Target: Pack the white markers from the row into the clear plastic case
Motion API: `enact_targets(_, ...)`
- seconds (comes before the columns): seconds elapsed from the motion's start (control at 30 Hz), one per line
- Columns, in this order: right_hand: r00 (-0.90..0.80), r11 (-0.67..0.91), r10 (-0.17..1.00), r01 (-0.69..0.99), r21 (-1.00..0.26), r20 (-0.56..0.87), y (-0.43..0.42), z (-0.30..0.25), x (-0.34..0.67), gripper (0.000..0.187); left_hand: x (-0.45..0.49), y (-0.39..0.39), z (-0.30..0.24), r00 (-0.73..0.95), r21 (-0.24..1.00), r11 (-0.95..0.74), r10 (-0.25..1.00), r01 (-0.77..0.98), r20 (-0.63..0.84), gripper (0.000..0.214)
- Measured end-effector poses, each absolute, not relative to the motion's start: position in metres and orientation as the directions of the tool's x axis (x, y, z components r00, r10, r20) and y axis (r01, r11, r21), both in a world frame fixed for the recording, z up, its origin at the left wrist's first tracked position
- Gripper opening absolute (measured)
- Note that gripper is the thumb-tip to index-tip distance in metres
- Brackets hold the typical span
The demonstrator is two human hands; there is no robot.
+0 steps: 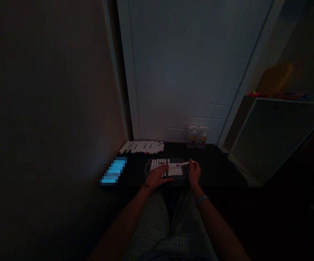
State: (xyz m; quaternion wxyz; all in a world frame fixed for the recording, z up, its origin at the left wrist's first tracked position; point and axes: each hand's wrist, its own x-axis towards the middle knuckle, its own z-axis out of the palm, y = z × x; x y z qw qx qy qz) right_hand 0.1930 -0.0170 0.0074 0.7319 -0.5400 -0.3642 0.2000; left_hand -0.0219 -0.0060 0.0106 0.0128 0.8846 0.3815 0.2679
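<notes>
The scene is very dim. On a dark floor surface lies a clear marker case (pixel 180 174) with a few white markers (pixel 159 165) lined up in its left part. My left hand (pixel 157 177) rests on the case's left side, fingers over the markers. My right hand (pixel 194 172) is pinched on one white marker (pixel 180 165) that lies across the case's top, tip pointing left. A row of several white markers (pixel 142 146) lies further back, near the door.
A glowing blue phone screen (pixel 114 171) lies to the left. Two small clear bottles (pixel 197 137) stand against the white door (pixel 189 65). A white shelf unit (pixel 271 137) stands to the right. A beige wall fills the left. My checked trousers show below.
</notes>
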Motion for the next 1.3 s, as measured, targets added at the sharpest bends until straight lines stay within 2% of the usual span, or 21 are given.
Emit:
enact_targets(0.3,0.541,0.344,0.785,0.024,-0.939,0.302,-0.021,0.013,0.188,0.045,-0.02,-0.013,0.017,0.524,0.262,-0.703,0.683,0.661,0.509,0.084)
enact_targets(0.67,0.277,0.325,0.907,0.022,-0.946,0.318,-0.026,0.019,0.184,0.044,-0.019,-0.011,0.02,0.619,0.236,-0.786,0.602,0.571,0.505,0.032)
enact_targets(1.13,0.191,0.414,0.887,0.074,-0.907,0.42,-0.033,0.024,0.18,0.038,-0.018,-0.008,0.017,0.466,0.338,-0.67,0.72,0.661,0.515,0.032)
enact_targets(1.3,0.273,0.386,0.879,0.074,-0.92,0.391,-0.03,0.02,0.184,0.038,-0.018,-0.013,0.022,0.476,0.334,-0.677,0.714,0.656,0.513,0.036)
